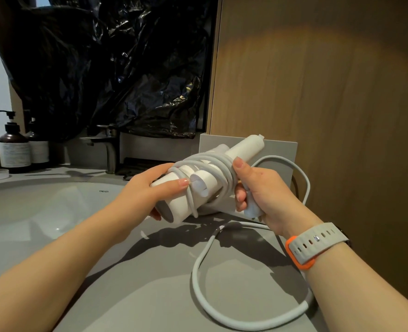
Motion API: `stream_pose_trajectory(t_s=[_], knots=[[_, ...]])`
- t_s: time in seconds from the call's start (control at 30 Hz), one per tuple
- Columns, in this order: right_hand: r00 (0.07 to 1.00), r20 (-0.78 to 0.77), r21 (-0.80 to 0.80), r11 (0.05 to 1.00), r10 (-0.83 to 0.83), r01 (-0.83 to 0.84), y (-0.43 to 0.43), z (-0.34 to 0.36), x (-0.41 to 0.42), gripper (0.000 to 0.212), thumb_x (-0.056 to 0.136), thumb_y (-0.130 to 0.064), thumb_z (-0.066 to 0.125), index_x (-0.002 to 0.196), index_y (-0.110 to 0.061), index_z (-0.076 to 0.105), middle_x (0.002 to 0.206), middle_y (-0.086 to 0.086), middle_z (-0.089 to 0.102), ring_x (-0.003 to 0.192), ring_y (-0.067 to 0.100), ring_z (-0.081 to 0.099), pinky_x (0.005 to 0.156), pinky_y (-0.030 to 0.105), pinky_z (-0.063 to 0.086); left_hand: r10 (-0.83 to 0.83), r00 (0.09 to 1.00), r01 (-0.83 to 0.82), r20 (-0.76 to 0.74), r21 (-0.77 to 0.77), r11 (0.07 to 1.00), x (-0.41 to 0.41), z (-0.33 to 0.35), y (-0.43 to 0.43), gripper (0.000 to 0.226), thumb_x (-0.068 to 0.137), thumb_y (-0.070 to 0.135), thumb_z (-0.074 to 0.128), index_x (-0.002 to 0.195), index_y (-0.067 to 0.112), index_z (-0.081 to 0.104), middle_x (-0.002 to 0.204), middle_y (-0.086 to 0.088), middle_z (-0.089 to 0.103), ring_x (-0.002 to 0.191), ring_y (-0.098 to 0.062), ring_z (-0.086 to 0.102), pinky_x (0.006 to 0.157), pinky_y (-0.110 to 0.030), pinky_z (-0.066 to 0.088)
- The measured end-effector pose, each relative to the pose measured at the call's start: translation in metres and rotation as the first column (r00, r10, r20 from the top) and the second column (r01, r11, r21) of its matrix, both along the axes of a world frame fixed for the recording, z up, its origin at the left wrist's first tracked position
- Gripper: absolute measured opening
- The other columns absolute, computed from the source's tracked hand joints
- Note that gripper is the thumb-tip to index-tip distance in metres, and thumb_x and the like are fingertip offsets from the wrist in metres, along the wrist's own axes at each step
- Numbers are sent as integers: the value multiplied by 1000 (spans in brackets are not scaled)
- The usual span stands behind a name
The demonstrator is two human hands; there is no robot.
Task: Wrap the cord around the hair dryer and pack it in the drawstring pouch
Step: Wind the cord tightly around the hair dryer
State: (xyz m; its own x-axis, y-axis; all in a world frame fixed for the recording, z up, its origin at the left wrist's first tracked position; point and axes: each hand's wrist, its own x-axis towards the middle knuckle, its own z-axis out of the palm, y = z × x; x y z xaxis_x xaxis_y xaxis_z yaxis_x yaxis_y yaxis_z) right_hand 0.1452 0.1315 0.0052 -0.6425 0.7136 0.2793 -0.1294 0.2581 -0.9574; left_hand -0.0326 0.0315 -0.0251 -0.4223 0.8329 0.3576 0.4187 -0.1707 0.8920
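Loose cord point(194, 269) loops the counter point(150, 295) below the hair dryer point(174, 207) (soap bottles point(13, 149) left).

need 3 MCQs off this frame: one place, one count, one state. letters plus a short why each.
1. Where does the loose loop of the pale grey cord lie?
A in the basin
B on the grey countertop
C on the floor

2. How many dark pump bottles stand at far left?
A one
B two
C four

3. The cord on the white hair dryer is:
A fully wound
B partly wound
C not wound at all

Key:
1 B, the loop rests on the counter, right of the white basin.
2 B, two stand side by side.
3 B, several turns circle the body between left hand and right hand, with slack left over.
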Motion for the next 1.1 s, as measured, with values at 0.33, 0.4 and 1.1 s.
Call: stream_pose_trajectory(t_s=[0.33, 0.4, 1.1], knots=[[988, -35, 291, 945, -148, 151, 1, -4, -3, 55, 89, -37, 50, 79, 16, 60, 52, 8, 52, 43, 5, 49, 54, 14, 46, 23, 952, 26, 304, -156, 987, -1, 0, -2, 49, 60, 54, 70, 97, 22, 69, 87, -13, 64, 77, -29, 59, 56, -30, 41], [988, -27, 322, 934, -154, 155, 2, -5, -4, 46, 95, -26, 46, 80, 17, 58, 59, 14, 52, 53, 7, 49, 60, 20, 46, 27, 930, 50, 367, -197, 979, 0, -2, -2, 45, 69, 54, 62, 94, 18, 69, 80, -12, 66, 70, -29, 63, 51, -28, 40], [972, 86, 306, 935, -217, 182, 6, -13, -11, 45, 95, -31, 45, 105, 11, 56, 104, 31, 54, 78, 18, 43, 82, 43, 48, 144, 954, -175, -262, -102, 979, 0, -5, 5, 22, 96, 44, 39, 97, 39, 61, 97, 11, 65, 95, -12, 59, 83, -32, 49]])
